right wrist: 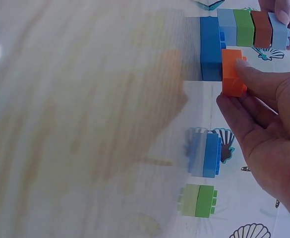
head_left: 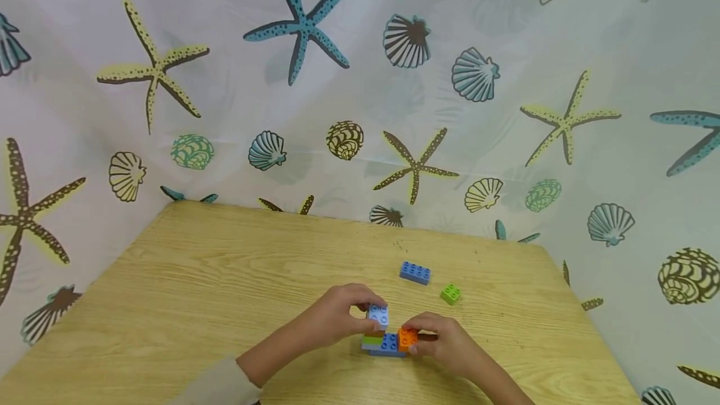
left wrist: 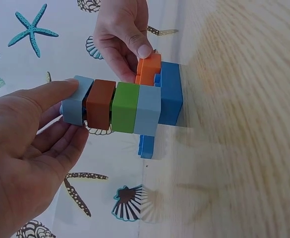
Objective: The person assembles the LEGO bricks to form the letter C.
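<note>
Head view: left hand [head_left: 340,314] pinches light-blue brick [head_left: 378,316] atop stack [head_left: 372,341]; right hand [head_left: 451,341] pinches orange brick [head_left: 407,340] over right end of blue base brick [head_left: 389,345]. Forearms [head_left: 281,347] angle inward. Loose blue brick [head_left: 415,273], green brick [head_left: 450,294] lie beyond.

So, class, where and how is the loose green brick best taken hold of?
Probably by two opposite flat walls, coming straight down from above: the loose green brick sits studs up on the table, apart from the loose blue brick. The right hand is nearer, but holds the orange brick.
</note>
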Motion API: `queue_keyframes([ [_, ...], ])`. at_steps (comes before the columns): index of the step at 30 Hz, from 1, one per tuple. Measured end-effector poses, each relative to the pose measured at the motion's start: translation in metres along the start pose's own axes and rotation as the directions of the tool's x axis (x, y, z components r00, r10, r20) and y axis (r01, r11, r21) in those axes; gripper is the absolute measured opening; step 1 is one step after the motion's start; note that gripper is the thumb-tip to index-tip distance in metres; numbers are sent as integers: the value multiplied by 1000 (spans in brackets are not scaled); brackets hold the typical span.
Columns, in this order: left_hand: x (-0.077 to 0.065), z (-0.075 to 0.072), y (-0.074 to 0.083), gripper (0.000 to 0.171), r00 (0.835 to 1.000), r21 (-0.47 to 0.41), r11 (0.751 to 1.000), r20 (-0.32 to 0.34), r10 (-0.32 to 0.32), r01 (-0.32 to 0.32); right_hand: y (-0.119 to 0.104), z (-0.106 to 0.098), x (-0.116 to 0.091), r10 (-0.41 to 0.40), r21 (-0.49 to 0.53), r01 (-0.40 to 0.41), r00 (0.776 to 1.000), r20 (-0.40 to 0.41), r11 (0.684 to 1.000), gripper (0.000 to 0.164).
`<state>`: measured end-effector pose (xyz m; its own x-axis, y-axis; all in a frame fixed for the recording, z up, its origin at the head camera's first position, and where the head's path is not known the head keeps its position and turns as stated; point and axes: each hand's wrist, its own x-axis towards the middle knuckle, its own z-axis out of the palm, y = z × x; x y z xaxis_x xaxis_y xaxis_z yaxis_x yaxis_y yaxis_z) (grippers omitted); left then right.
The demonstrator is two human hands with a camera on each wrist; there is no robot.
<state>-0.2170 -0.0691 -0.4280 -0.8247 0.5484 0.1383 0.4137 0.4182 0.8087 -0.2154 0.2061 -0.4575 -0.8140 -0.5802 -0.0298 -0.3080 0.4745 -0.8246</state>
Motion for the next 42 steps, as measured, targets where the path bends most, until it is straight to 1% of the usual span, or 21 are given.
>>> queue_keyframes([
  [5, -2, 1, -1, 34, 1000, -24, 1000, -15, -13, 12, 0, -1, 0, 2, 9, -3, 1000, 9, 1000, 31],
  [8, -2, 2, -2, 35, 1000, -28, 1000, -16, 0, 0, 0, -2, 1, 13, 15, -13, 1000, 14, 1000, 31],
  [12, -1, 3, -6, 37, 1000, -54, 999, -13, 7, -8, -5, -3, 1, 11, -25, -11, 1000, 6, 1000, 34],
  [14, -3, 3, -9, 39, 1000, -84, 997, -21, 0, -1, -9, -3, 2, -9, -51, 8, 1000, -30, 999, 35],
  [16, -5, 1, -11, 41, 999, -114, 993, -35, -7, 3, -14, -1, 3, -45, -59, 40, 995, -88, 997, 37],
  [19, -9, -1, -14, 40, 998, -146, 989, -60, -9, 1, -25, 4, 7, -101, -18, 100, 980, -170, 995, 34],
  [22, -12, -1, -16, 38, 997, -157, 988, -71, 0, -11, -33, 11, 11, -128, 33, 137, 970, -206, 990, 34],
  [26, -12, 1, -17, 34, 997, -163, 986, -77, 15, -27, -38, 19, 16, -132, 79, 151, 970, -203, 985, 35],
  [28, -12, 3, -18, 30, 996, -169, 985, -83, 30, -44, -38, 22, 18, -138, 91, 159, 969, -203, 983, 34],
  [32, -10, 6, -18, 26, 995, -191, 980, -94, 41, -58, -37, 25, 18, -153, 101, 178, 964, -217, 979, 29],
  [36, -10, 8, -19, 26, 995, -205, 978, -99, 20, -40, -36, 26, 19, -160, 109, 188, 961, -226, 976, 28],
  [42, -11, 8, -21, 26, 996, -226, 974, -93, -9, -13, -34, 28, 21, -195, 110, 223, 955, -223, 969, 29],
])
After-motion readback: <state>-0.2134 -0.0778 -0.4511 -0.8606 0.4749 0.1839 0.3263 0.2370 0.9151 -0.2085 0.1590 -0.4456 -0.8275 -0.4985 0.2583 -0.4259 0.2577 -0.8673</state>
